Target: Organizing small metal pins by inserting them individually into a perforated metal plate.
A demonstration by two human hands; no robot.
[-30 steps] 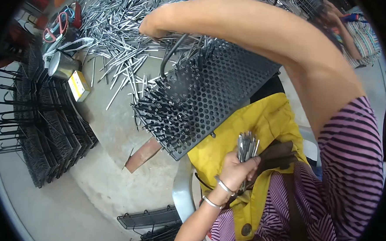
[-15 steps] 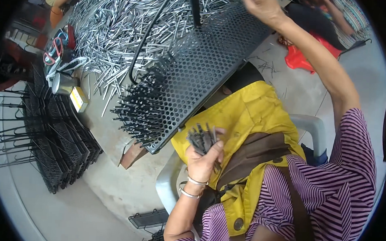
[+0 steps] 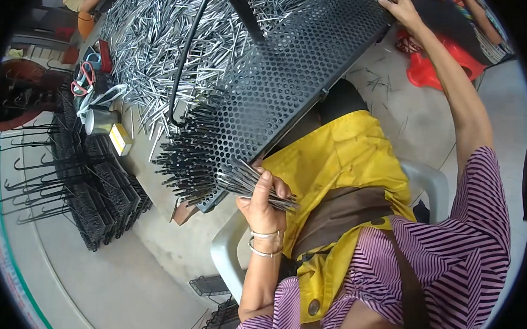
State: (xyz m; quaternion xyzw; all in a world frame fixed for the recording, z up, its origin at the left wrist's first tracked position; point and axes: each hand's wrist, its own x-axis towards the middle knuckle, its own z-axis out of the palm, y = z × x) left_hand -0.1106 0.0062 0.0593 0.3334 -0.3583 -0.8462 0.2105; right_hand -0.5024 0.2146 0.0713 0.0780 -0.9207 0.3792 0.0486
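Metal rods (image 3: 251, 185) lay bunched in the left hand (image 3: 266, 201), whose fingers were closed around them just below the perforated black panel (image 3: 292, 76). That panel leaned over the yellow apron (image 3: 341, 168), and the right hand (image 3: 405, 12) gripped its far upper edge.

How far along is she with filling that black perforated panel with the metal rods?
Done: rods fill the perforated panel's lower-left end. In hand: left hand grips a rod bundle; right hand steadies the top edge. Left: most holes look empty, with a loose rod pile beyond.
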